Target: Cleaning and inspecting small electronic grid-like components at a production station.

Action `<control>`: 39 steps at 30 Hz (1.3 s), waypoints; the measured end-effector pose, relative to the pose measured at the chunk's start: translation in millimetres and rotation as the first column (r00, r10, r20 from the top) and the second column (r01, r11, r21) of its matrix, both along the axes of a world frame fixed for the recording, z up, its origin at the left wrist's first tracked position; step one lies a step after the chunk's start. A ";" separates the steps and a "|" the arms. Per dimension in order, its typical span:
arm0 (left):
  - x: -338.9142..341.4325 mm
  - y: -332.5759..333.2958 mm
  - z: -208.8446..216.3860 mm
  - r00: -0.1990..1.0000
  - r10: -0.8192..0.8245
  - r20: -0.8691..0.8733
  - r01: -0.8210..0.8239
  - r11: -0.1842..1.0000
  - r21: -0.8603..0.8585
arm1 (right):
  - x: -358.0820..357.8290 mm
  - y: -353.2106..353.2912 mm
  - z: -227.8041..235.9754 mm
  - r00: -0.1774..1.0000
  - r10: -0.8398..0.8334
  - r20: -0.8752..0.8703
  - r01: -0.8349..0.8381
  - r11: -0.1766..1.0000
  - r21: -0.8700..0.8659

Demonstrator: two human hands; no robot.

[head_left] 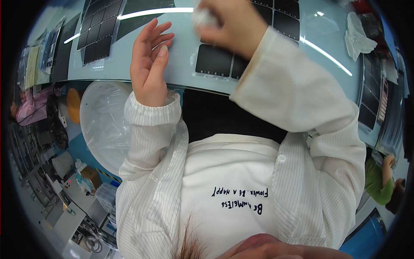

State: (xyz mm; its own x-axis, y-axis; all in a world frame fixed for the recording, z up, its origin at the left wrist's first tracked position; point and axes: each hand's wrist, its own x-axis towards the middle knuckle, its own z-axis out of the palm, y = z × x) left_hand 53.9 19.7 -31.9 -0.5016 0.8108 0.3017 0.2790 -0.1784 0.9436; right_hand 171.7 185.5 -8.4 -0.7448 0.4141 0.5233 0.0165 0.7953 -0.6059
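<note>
My left hand (148, 64) is raised over the near edge of the glossy pale table (181, 60), its fingers loosely curled and apart, with nothing in it. Farther to the right, my right hand (239, 26) is closed around a white wad (204, 18), which looks like a crumpled wipe but is smeared by motion. Beneath the right hand and sleeve lies a sheet of black rectangular panels (214, 60), partly hidden by them. Another sheet of black panels (98, 30) lies at the left, beyond my left hand.
A crumpled white cloth (359, 36) and more black panels (370, 90) lie at the table's right. Below the table edge on the left stands a white bin (86, 114) lined with clear plastic. A person in a green sleeve (376, 183) is at the far right.
</note>
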 end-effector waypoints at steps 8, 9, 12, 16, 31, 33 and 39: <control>3.5 -2.0 0.9 0.999 0.041 0.005 -0.041 0.999 -0.028 | 0.3 -21.6 -27.7 0.998 0.065 -0.004 -0.065 0.996 0.065; 3.7 2.1 1.7 0.999 0.040 0.013 -0.040 0.999 -0.025 | -2.7 -1.3 -30.8 0.997 -0.011 0.078 0.013 1.000 -0.026; 3.4 5.7 -1.0 0.999 0.038 -0.031 -0.039 0.999 -0.013 | 3.5 31.1 -14.7 0.976 -0.180 -0.122 0.201 0.962 0.186; -0.3 0.6 -1.1 1.000 0.023 0.018 -0.023 1.000 -0.001 | 23.2 -52.8 -22.3 0.990 0.140 0.003 -0.140 0.990 -0.033; -25.5 13.4 50.8 0.907 -0.342 0.244 0.409 0.852 -0.326 | 123.6 -3.2 -6.2 0.995 -0.100 0.027 0.100 0.995 0.010; -27.8 22.2 50.0 0.852 -0.386 0.355 0.498 0.805 -0.321 | 119.2 -35.5 -4.0 0.996 0.035 0.076 -0.027 0.994 -0.110; -33.4 35.0 53.1 0.754 -0.337 0.564 0.536 0.812 -0.231 | 159.6 9.8 -4.3 0.958 -0.232 0.169 0.227 0.973 0.047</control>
